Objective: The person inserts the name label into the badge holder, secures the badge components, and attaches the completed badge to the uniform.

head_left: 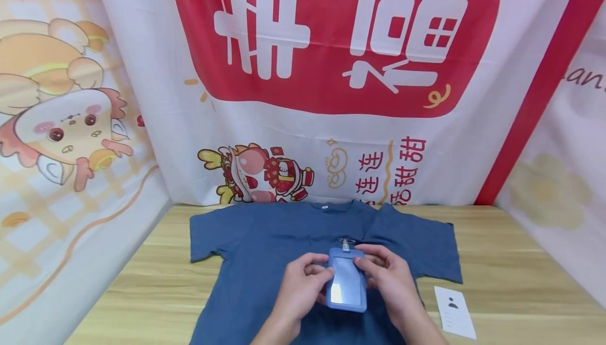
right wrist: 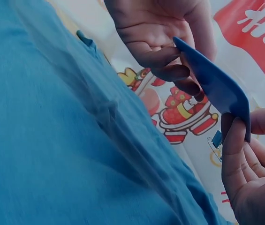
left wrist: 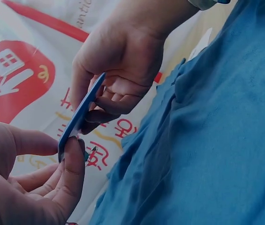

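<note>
Both hands hold a blue badge holder (head_left: 347,282) with a window in its face, raised over a dark blue T-shirt (head_left: 251,266). My left hand (head_left: 303,284) pinches its left edge, thumb on the front. At the upper right edge, my right hand (head_left: 390,276) grips it between thumb and fingers. A small clip with a pin (head_left: 346,244) sticks out from the holder's top. Seen edge-on in the left wrist view, the thin holder (left wrist: 79,115) has fingers behind it. The right wrist view shows the back of the holder (right wrist: 216,86), with fingertips against it.
To the right of the shirt, a white card (head_left: 455,312) with a dark person icon lies on the wooden table (head_left: 511,261). Behind the table hangs a printed red and white cloth (head_left: 322,119), and patterned cloth (head_left: 61,219) covers the left side.
</note>
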`<state>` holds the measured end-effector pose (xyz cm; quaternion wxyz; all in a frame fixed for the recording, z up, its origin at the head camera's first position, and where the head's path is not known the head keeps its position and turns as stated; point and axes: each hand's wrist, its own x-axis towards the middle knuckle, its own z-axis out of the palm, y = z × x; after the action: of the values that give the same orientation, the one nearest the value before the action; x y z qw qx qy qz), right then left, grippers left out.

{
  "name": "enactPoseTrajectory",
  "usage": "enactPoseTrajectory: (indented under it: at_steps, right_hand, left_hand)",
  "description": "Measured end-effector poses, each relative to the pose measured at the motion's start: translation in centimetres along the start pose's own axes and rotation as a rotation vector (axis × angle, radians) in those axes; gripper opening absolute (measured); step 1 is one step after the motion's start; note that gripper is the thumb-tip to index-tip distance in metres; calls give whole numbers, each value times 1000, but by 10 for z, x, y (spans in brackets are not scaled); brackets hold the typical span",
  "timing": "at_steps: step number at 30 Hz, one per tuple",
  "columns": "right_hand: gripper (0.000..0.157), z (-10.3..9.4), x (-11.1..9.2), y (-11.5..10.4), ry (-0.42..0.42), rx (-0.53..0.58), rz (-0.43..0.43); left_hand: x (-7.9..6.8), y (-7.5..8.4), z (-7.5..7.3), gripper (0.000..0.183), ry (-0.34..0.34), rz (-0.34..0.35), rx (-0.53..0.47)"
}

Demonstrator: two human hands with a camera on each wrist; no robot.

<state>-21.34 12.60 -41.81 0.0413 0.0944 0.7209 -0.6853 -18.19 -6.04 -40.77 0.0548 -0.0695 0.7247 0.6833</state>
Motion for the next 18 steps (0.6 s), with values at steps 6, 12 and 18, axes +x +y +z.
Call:
enactPoseTrajectory:
  at_steps: [6, 12, 18]
  right_hand:
    - [37, 12, 0, -2, -13, 30, -11]
    - [35, 18, 0, -4, -16, 33, 11]
    - [33, 20, -1, -4, -27, 33, 17]
  left_hand:
    - [1, 2, -10, 38, 9, -16, -19]
    - [2, 6, -16, 36, 21, -26, -16]
    - [5, 5, -19, 36, 14, -66, -3]
